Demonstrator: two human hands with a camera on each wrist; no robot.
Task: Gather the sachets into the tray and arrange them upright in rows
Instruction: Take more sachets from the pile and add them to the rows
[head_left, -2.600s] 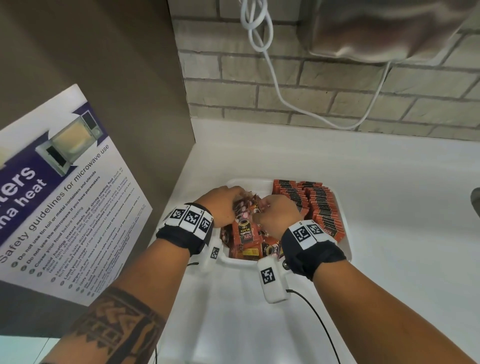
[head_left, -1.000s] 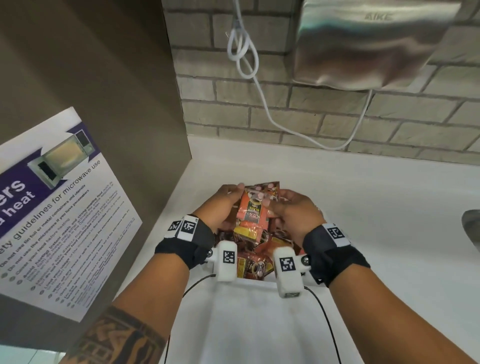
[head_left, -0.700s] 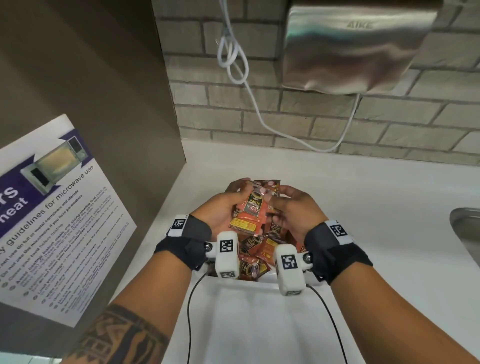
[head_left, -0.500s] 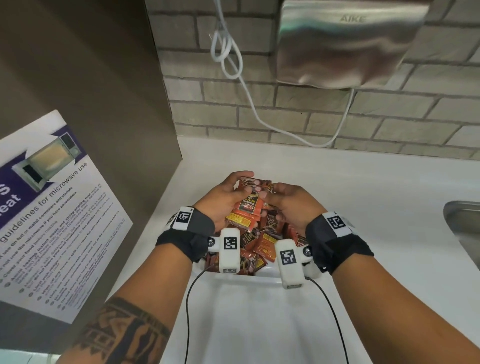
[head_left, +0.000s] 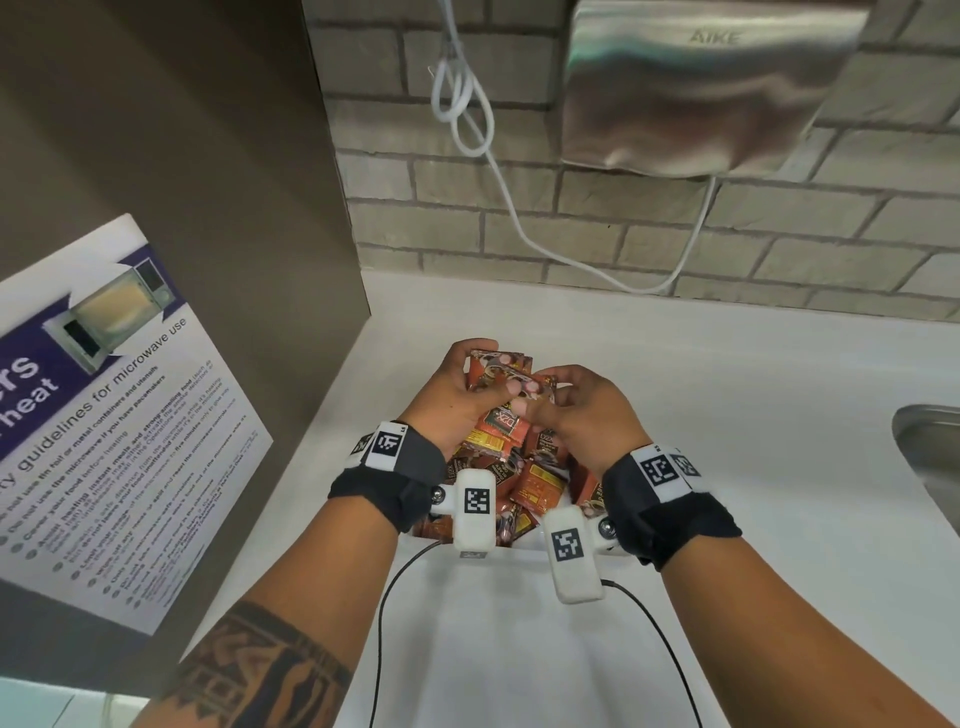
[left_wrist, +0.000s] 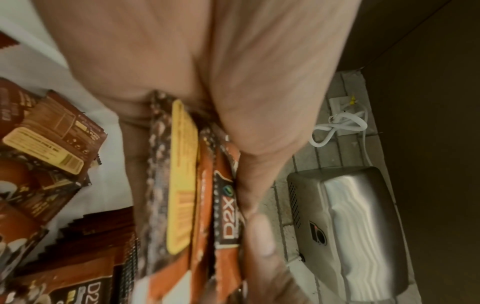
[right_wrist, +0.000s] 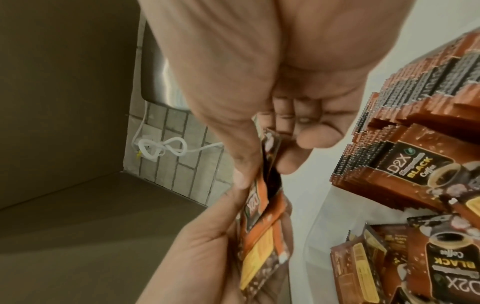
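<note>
Left hand (head_left: 457, 400) grips a small stack of coffee sachets (head_left: 501, 371) above the tray (head_left: 519, 551); right hand (head_left: 587, 415) pinches the stack's top edge. Loose sachets (head_left: 535, 483) lie beneath.

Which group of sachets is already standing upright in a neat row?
The packed row of sachets along the tray's far right side; the loose sachets nearer the wrists lie jumbled flat.

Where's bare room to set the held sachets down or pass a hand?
Bare counter runs right of the tray toward the sink, behind the hands up to the brick wall, and along the near side under the forearms. Crowded: the tray, heaped with loose sachets between both wrists.
</note>
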